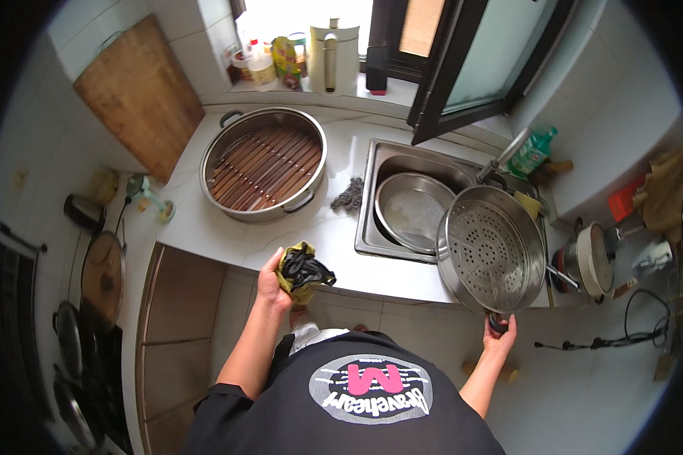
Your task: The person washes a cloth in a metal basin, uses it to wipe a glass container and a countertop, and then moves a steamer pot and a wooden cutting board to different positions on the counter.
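Observation:
My left hand [275,282] holds a crumpled yellow and black cloth [303,272] above the counter's front edge. On the right, my right hand [499,333] grips the black side handle of a perforated stainless steel steamer tier [488,250], which is tilted over the right part of the sink. In the steel sink [374,149] sits a round metal pan [414,209], partly hidden by the steamer tier. A large steamer pot [319,182] with a brown slatted rack [266,168] in it stands on the counter to the left. Beside the sink lies a dark scouring pad [348,195].
The faucet [503,156] and a green bottle [532,152] are behind the steamer tier. An open window sash [472,74] juts over the sink's back. A wooden cutting board [140,96] leans at back left. A pot [593,259] stands at right, near hanging black cables [609,341].

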{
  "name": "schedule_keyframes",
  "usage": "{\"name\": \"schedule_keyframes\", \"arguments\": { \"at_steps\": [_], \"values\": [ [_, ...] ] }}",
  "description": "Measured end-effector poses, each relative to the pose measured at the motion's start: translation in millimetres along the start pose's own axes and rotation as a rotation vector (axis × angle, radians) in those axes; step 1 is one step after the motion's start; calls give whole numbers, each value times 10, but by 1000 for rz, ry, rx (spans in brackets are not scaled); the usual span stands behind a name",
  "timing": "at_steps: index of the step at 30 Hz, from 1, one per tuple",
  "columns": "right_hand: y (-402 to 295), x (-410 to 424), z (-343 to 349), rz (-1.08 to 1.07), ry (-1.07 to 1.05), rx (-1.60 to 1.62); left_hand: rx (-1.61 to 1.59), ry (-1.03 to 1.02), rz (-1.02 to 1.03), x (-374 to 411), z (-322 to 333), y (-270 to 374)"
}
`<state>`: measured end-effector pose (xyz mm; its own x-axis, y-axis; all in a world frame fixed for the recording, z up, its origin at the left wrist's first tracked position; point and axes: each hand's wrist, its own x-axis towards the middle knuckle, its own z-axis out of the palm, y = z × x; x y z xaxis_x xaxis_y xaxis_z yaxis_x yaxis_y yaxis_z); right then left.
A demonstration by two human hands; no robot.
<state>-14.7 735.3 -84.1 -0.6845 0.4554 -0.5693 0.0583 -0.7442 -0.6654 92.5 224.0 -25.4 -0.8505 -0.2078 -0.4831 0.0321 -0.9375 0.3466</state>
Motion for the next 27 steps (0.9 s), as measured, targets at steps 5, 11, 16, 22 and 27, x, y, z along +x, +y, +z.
{"name": "schedule_keyframes", "arguments": {
  "at_steps": [5,11,16,22,27],
  "values": [
    [-41,-424,46,152,86,-100,-18,25,103,-88,-31,-202],
    [546,-919,-221,479,-254,-582,31,29,170,-206,164,-419],
    [1131,-1658,776,369,-1113,-678,127,-134,-16,-165,294,-682],
    [1946,-2135,1346,-224,-1350,-1010,312,-401,-171,-264,381,-563],
    [2382,-2354,1445,-69,-1184,-733,542,-376,-181,-510,54,-30]
  ]
}}
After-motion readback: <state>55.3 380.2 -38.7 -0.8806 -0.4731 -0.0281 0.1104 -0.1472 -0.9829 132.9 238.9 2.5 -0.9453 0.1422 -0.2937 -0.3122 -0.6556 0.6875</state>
